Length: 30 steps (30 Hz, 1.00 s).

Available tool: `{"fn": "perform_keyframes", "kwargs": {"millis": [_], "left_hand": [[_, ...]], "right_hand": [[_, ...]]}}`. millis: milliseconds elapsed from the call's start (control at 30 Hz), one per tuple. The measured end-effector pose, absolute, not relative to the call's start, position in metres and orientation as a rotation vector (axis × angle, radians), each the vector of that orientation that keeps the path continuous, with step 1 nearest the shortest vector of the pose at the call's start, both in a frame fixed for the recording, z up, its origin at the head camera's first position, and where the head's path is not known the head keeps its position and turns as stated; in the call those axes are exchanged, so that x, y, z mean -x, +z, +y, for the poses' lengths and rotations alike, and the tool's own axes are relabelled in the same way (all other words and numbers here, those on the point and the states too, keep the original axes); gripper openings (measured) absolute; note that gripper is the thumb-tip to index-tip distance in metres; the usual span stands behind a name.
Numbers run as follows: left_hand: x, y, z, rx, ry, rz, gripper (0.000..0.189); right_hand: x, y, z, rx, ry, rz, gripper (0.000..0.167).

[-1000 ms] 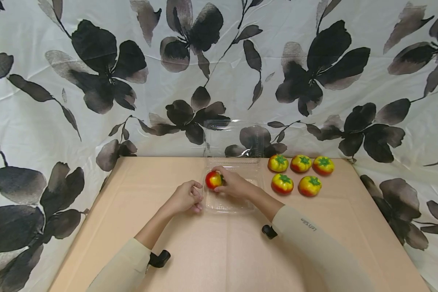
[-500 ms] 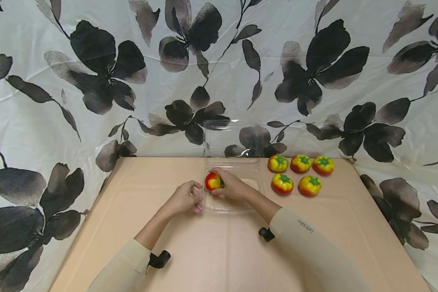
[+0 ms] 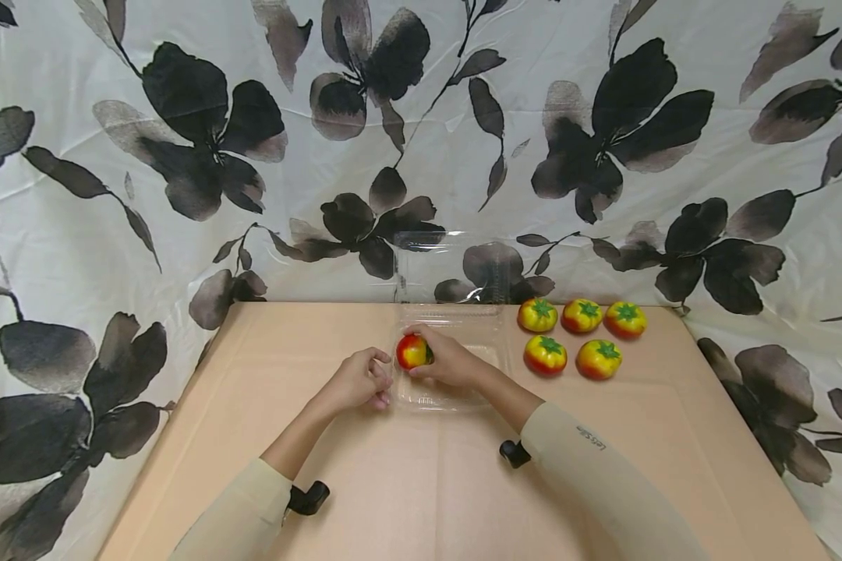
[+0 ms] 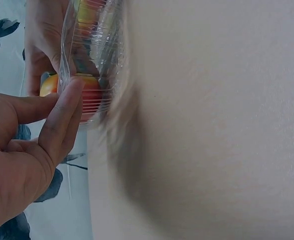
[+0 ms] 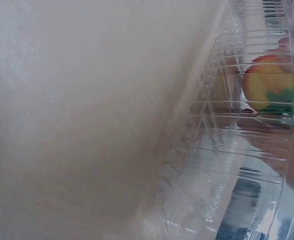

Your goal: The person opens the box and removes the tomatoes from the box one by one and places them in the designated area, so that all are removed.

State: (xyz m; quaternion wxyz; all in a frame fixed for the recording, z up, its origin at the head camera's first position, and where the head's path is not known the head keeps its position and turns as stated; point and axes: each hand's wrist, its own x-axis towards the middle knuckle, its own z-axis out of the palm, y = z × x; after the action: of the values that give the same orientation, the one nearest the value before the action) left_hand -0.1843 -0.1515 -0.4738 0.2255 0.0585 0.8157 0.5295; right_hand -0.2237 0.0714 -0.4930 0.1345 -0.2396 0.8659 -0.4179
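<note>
My right hand (image 3: 447, 357) holds a glossy red-and-yellow tomato (image 3: 410, 352) with a green star-shaped top, inside the left part of a clear plastic clamshell box (image 3: 456, 401). Seen through the ribbed wall in the right wrist view, the tomato (image 5: 269, 85) has its green top turned toward the palm. At the box's left side, my left hand (image 3: 356, 379) pinches the rim between thumb and fingers, as the left wrist view shows on the box wall (image 4: 64, 55). The lid (image 3: 456, 265) stands up at the back. Whether the tomato touches the box floor cannot be told.
To the right of the box, several more tomatoes (image 3: 545, 355) sit in two rows on the light tan table (image 3: 421, 483). A white cloth with dark flowers (image 3: 491, 187) hangs behind the table's far edge.
My right hand has shifted slightly down around the tomato, its thumb now lower on the near side. My left hand stays at the box's rim.
</note>
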Motion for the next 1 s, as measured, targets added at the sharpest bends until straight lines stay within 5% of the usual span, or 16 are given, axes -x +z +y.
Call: {"fn": "perform_keyframes", "kwargs": {"millis": [1000], "left_hand": [[0.183,-0.469,-0.150,-0.182,1.465,2.248,0.043]], "right_hand": [[0.203,-0.453,0.107,0.593,-1.093,2.664,0.071]]}}
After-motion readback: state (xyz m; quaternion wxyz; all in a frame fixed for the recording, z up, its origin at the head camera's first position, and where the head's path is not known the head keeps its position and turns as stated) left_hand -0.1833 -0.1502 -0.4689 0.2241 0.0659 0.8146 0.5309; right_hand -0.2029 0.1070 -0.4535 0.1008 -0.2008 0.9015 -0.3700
